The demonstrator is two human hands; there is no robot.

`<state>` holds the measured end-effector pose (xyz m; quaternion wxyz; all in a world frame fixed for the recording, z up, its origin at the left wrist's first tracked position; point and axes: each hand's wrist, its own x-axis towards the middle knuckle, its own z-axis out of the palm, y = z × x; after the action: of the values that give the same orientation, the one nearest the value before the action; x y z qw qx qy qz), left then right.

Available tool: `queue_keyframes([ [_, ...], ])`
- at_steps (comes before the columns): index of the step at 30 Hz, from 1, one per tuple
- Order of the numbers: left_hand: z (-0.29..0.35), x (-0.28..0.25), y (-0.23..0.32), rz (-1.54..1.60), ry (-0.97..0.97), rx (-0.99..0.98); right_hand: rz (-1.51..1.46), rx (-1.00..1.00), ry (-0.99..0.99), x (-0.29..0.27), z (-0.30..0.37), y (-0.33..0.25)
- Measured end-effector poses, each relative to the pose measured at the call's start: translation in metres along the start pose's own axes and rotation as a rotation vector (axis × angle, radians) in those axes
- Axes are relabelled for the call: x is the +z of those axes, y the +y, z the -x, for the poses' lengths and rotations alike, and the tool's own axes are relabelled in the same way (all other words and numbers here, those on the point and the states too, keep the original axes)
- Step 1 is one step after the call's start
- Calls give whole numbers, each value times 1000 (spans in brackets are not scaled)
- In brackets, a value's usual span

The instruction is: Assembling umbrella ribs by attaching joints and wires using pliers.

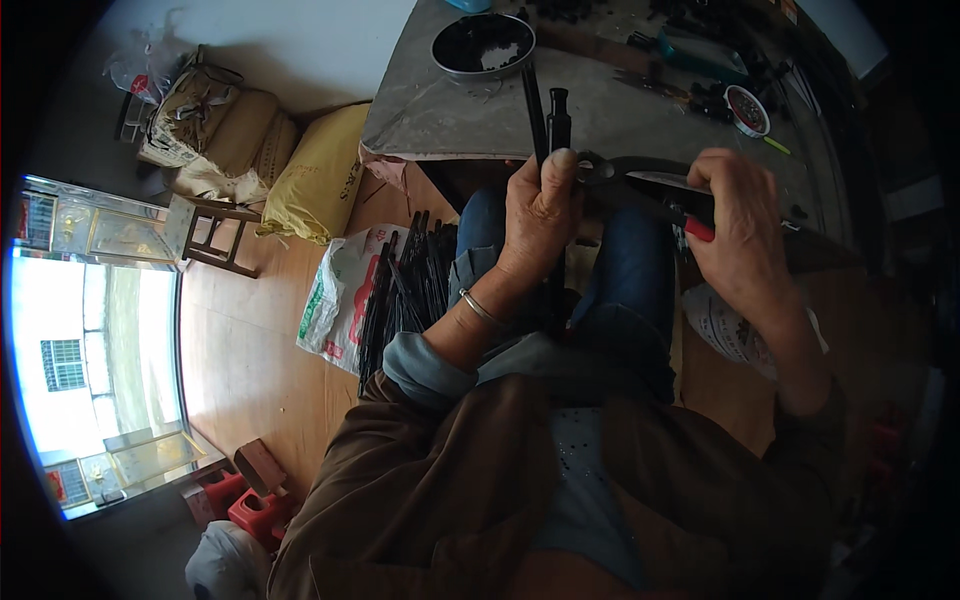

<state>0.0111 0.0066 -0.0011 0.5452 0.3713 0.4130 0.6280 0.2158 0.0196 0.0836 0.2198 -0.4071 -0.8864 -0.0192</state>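
Observation:
My left hand (540, 215), a metal bangle on its wrist, is closed around slim black rods (534, 105) held roughly upright above my knees. One of them, a shorter black piece (559, 118) with a stepped tip, rises beside the thumb. A dark ring-shaped piece (597, 170) sits just right of that thumb; what it belongs to is hard to make out. My right hand (738, 225) is curled around a hand tool with a red grip (699, 229). A pale, blade-like edge (665, 181) shows at that hand's fingers, but the tool's exact kind is unclear.
A grey table (400, 120) stands ahead, bearing a bowl of black parts (484, 45), a small round container (746, 110) and a teal tray (700, 52). Black rods (405, 290) lie on a printed sack (340, 290) to my left. Beyond are full sacks (315, 170) and a wooden stool (222, 235).

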Motion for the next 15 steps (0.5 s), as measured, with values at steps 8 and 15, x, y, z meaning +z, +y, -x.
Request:
queue_keyframes([
  [8,-3,5,-3,77,114,-18,-130,118,69,23,25,-19],
  [15,-4,10,1,72,118,-32,-377,248,14,51,43,-23],
])
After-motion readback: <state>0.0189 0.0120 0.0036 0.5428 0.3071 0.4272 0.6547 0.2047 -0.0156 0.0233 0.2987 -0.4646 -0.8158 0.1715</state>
